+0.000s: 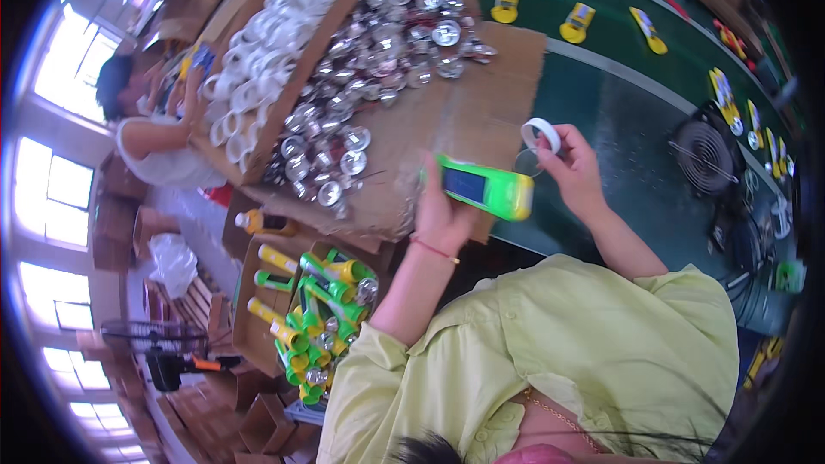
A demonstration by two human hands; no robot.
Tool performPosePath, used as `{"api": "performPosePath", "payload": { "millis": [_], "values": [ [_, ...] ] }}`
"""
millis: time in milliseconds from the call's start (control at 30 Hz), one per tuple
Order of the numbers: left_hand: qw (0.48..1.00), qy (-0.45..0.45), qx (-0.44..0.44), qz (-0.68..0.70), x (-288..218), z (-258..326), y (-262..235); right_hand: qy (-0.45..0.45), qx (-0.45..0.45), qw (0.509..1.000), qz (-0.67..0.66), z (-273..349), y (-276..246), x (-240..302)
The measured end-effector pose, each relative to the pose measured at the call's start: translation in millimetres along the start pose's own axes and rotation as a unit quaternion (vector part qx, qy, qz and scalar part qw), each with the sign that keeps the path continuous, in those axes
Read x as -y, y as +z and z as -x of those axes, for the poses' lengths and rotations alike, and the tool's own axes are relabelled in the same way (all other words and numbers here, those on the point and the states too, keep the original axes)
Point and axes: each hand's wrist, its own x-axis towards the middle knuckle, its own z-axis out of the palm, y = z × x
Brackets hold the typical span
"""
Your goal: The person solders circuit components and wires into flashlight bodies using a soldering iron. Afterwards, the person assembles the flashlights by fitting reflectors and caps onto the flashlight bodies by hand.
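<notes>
My left hand grips a green and yellow flashlight body, held level over the edge of a cardboard sheet. Just to its right, my right hand pinches a white ring together with a thin clear disc, close to the flashlight's yellow end. On the cardboard lies a heap of shiny silver reflectors. Beside the heap, a cardboard box holds several white rings.
A green conveyor belt runs behind, carrying yellow flashlights. A box of green and yellow flashlight bodies sits at lower left. A small fan stands right. Another person sits at left.
</notes>
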Motion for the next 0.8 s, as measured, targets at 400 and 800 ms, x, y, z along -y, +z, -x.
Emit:
{"api": "performPosePath", "payload": {
  "millis": [400,800],
  "values": [
    [0.970,-0.239,0.035,0.004,3,-8,39,0.009,-0.096,0.995,0.039,38,-78,-19],
    [0.886,-0.068,0.207,-0.410,5,16,53,-0.064,-0.137,0.908,0.391,-13,-93,-40]
  ]
}}
